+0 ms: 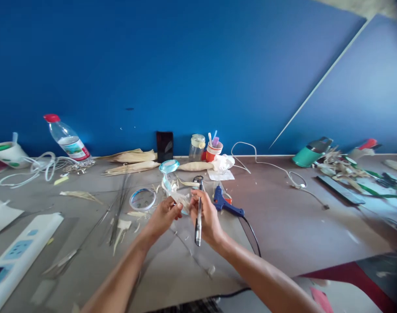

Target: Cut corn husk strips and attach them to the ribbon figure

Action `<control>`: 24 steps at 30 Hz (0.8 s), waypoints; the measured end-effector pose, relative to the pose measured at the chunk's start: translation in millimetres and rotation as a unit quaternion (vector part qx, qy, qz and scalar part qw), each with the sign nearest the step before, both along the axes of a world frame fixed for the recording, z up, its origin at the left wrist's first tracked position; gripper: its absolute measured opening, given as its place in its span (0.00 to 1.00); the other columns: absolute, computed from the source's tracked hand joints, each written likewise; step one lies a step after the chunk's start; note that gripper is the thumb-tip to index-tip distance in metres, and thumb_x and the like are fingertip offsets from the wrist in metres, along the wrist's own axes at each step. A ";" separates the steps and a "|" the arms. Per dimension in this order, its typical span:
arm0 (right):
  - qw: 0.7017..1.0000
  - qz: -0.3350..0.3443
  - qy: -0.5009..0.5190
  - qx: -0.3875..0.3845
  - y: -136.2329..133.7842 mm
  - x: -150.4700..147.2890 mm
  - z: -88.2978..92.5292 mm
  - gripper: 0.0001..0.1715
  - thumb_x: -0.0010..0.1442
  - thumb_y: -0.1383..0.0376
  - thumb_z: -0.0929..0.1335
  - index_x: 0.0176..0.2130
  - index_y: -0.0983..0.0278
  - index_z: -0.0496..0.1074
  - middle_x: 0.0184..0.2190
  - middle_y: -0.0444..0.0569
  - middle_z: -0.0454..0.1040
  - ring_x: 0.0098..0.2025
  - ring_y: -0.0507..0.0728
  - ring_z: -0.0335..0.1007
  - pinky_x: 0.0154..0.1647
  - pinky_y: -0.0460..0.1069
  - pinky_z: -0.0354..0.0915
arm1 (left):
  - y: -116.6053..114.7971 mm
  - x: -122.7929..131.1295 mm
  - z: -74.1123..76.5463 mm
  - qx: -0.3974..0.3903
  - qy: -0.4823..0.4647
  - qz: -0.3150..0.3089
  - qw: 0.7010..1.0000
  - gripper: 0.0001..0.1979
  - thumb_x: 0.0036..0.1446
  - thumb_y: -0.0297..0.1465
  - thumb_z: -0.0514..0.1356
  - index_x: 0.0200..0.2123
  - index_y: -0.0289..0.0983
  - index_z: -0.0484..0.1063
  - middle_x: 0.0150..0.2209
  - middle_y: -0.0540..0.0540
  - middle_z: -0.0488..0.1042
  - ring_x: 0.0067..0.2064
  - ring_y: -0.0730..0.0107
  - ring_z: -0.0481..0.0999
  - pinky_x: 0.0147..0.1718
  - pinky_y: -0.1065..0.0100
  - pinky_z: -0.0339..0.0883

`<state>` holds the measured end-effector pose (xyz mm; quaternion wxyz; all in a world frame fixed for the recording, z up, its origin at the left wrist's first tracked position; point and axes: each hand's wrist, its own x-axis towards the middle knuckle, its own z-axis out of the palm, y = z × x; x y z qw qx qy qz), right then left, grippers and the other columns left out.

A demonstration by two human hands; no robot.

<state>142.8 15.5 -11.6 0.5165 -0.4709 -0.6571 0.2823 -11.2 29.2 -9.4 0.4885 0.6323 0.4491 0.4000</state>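
Observation:
My left hand [164,216] is closed in a pinch on a pale dried husk piece [181,201] with a light blue ribbon [166,182] running up from it to a blue tape roll [169,165]. My right hand [206,217] grips the same husk piece from the right and also holds a pen [198,226] that points down from the fist. Both hands meet over the brown table [283,217], just left of a blue glue gun [226,204].
A clear ring [143,199] and thin wires [118,204] lie left of the hands. Husk bundles [133,161], a water bottle [67,139], a jar [197,147], a cup [214,150] and a black phone [164,146] line the blue wall. A power strip [19,252] lies at the front left, a teal mug [307,155] at the far right.

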 end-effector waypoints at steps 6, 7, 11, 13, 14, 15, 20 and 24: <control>0.997 0.046 -0.046 0.035 0.6 -4.2 -19.2 0.20 0.56 0.71 0.61 0.49 0.62 0.60 0.32 0.45 0.66 0.30 0.52 0.65 0.33 0.47 0.65 | 6.7 -6.6 -1.5 -0.016 -0.042 0.140 0.989 0.13 0.51 0.40 0.59 0.25 0.35 0.71 0.21 0.51 0.68 0.25 0.71 0.68 0.26 0.71 0.60; 0.997 0.045 -0.048 0.027 2.2 -1.4 -20.3 0.21 0.56 0.71 0.62 0.50 0.62 0.59 0.33 0.45 0.67 0.29 0.51 0.65 0.32 0.47 0.65 | 7.6 -8.3 -1.0 -0.014 -0.041 0.159 0.986 0.13 0.50 0.40 0.60 0.26 0.35 0.72 0.21 0.50 0.69 0.25 0.70 0.69 0.26 0.71 0.61; 0.987 0.090 -0.133 0.002 7.3 12.2 -18.7 0.24 0.58 0.70 0.62 0.54 0.62 0.58 0.34 0.47 0.70 0.33 0.53 0.68 0.36 0.48 0.65 | 10.4 -14.0 -2.0 -0.010 -0.051 0.204 0.978 0.12 0.49 0.39 0.60 0.28 0.36 0.75 0.22 0.49 0.73 0.27 0.67 0.72 0.28 0.70 0.64; 0.970 0.143 -0.195 0.007 7.2 16.4 -17.1 0.24 0.59 0.70 0.61 0.55 0.63 0.58 0.34 0.49 0.72 0.34 0.55 0.69 0.37 0.48 0.65 | 12.3 -16.5 -5.6 -0.016 -0.070 0.219 0.973 0.12 0.50 0.40 0.60 0.26 0.36 0.74 0.22 0.49 0.73 0.26 0.67 0.72 0.28 0.69 0.65; 0.960 0.165 -0.224 0.012 6.5 17.3 -16.7 0.24 0.59 0.70 0.61 0.55 0.64 0.59 0.35 0.50 0.73 0.34 0.55 0.70 0.36 0.49 0.65 | 13.4 -17.8 -7.6 -0.020 -0.083 0.226 0.970 0.12 0.50 0.40 0.60 0.25 0.36 0.74 0.22 0.49 0.73 0.26 0.68 0.72 0.29 0.69 0.65; 0.950 0.183 -0.251 0.016 5.5 17.6 -16.6 0.24 0.59 0.69 0.61 0.56 0.65 0.59 0.36 0.51 0.73 0.35 0.56 0.71 0.37 0.49 0.65 | 14.6 -19.0 -9.4 -0.025 -0.102 0.236 0.966 0.13 0.50 0.40 0.60 0.25 0.36 0.73 0.21 0.49 0.72 0.26 0.68 0.72 0.29 0.69 0.65; 0.918 0.197 -0.343 0.024 2.6 16.4 -19.1 0.25 0.59 0.69 0.61 0.57 0.68 0.59 0.39 0.55 0.74 0.38 0.58 0.72 0.38 0.50 0.64 | 19.1 -22.7 -8.4 -0.051 -0.185 0.271 0.943 0.14 0.47 0.41 0.63 0.24 0.35 0.71 0.21 0.51 0.72 0.25 0.70 0.71 0.30 0.68 0.67; 0.895 0.187 -0.404 0.025 3.9 16.2 -20.9 0.29 0.58 0.72 0.60 0.59 0.67 0.58 0.38 0.53 0.74 0.33 0.57 0.70 0.35 0.49 0.62 | 19.8 -23.6 -3.9 -0.057 -0.202 0.283 0.936 0.14 0.46 0.41 0.64 0.22 0.35 0.69 0.20 0.52 0.70 0.24 0.72 0.70 0.29 0.69 0.66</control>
